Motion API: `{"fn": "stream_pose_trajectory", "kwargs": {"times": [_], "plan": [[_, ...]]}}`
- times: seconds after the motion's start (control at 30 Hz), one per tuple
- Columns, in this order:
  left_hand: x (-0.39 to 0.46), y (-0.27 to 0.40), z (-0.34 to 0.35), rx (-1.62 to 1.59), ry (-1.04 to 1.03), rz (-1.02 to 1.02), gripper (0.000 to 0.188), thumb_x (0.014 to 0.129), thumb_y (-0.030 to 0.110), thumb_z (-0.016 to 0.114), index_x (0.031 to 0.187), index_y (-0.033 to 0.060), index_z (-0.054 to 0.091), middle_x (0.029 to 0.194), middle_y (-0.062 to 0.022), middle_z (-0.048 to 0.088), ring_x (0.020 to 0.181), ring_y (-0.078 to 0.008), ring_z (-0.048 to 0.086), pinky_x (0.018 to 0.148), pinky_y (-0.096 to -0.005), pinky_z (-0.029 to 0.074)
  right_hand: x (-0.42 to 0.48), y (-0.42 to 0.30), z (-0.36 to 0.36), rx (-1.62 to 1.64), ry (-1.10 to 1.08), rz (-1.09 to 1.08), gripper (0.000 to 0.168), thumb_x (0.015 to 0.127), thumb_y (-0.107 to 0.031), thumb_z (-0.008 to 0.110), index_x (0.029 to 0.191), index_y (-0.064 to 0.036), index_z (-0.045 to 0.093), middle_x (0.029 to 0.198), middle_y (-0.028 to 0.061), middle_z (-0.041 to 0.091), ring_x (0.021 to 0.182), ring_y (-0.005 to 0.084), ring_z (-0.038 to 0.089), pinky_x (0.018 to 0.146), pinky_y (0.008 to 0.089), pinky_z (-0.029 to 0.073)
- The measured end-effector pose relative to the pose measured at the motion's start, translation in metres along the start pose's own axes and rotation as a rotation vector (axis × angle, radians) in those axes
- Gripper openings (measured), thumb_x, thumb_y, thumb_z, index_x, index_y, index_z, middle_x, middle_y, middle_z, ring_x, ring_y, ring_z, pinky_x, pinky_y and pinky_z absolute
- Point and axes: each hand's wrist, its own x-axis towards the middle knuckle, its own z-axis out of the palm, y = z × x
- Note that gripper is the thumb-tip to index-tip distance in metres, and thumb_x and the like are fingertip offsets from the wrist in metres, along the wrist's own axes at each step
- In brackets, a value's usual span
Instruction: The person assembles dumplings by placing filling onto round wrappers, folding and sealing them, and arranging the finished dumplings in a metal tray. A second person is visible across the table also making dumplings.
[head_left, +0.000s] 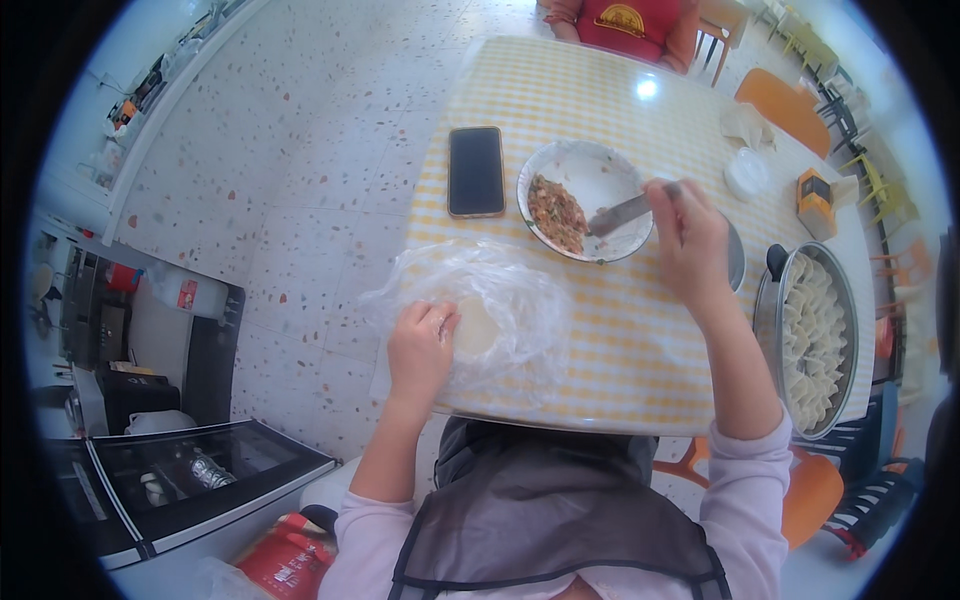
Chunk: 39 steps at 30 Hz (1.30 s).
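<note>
My right hand (694, 236) grips a flat metal spatula (621, 215), its tip down inside a white bowl (611, 169). Meat filling (556, 214) with green bits is heaped against the bowl's left side, and the spatula's end touches the heap's right edge. Lower on the table, my left hand (422, 341) is over a crumpled clear plastic bag (525, 360). Its curled fingertips meet the left edge of a round dough wrapper (477, 328) lying on or in the bag. Whether they pinch the wrapper is hidden.
A phone (476, 171) lies left of the bowl. Rightward are a round metal pan of folded dumplings (814, 345), a partly hidden grey dish (735, 255), a white round container (746, 174) and a yellow-black box (816, 202). A person in a red apron (626, 26) is across the table.
</note>
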Motion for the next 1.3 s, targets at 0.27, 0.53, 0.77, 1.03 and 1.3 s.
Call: {"fn": "stream_pose_trajectory", "kwargs": {"times": [0.27, 0.53, 0.77, 1.03, 1.3], "plan": [[-0.007, -0.003, 0.0, -0.024, 0.023, 0.15, 0.014, 0.071, 0.009, 0.067, 0.083, 0.0042, 0.061, 0.08, -0.0076, 0.057, 0.079, -0.0274, 0.054, 0.071, -0.0388, 0.043, -0.014, 0.002, 0.007, -0.139, -0.058, -0.295, 0.029, 0.07, 0.003, 0.063, 0.095, -0.012, 0.066, 0.074, 0.0045, 0.055, 0.062, 0.0209, 0.055, 0.053, 0.032, 0.046], [-0.009, 0.003, -0.007, -0.03, -0.041, 0.161, 0.019, 0.068, 0.007, 0.067, 0.086, 0.0053, 0.061, 0.079, -0.0073, 0.055, 0.079, -0.0274, 0.052, 0.07, -0.0372, 0.042, -0.065, -0.002, -0.002, -0.217, -0.223, -0.095, 0.046, 0.065, 0.012, 0.057, 0.107, -0.005, 0.058, 0.093, 0.0114, 0.054, 0.084, 0.0273, 0.054, 0.067, 0.0361, 0.046], [-0.026, 0.015, -0.006, 0.003, 0.252, 0.307, 0.027, 0.063, 0.003, 0.068, 0.089, 0.0062, 0.062, 0.078, -0.0059, 0.053, 0.073, -0.0243, 0.052, 0.066, -0.0367, 0.04, -0.096, -0.106, 0.032, 0.476, -0.562, 0.233, 0.014, 0.08, -0.009, 0.063, 0.09, -0.001, 0.058, 0.078, 0.0142, 0.059, 0.063, 0.0262, 0.059, 0.059, 0.0336, 0.048], [-0.032, 0.013, -0.004, -0.183, 0.223, 0.253, 0.03, 0.065, -0.002, 0.068, 0.093, 0.0049, 0.063, 0.078, -0.0069, 0.055, 0.069, -0.0241, 0.053, 0.062, -0.0343, 0.042, -0.097, -0.098, 0.082, 0.853, -0.668, 0.756, 0.018, 0.085, -0.014, 0.061, 0.092, 0.003, 0.06, 0.074, 0.0071, 0.062, 0.063, 0.0129, 0.058, 0.057, 0.0248, 0.047], [-0.029, 0.016, -0.016, -0.531, 0.022, 0.029, 0.023, 0.078, 0.002, 0.065, 0.101, 0.0007, 0.064, 0.081, -0.009, 0.059, 0.07, -0.0191, 0.058, 0.063, -0.027, 0.046, -0.101, -0.094, 0.088, 0.934, -0.613, 0.721, 0.015, 0.088, -0.012, 0.056, 0.096, 0.001, 0.059, 0.085, 0.0067, 0.063, 0.077, 0.0112, 0.057, 0.069, 0.0261, 0.046]]}}
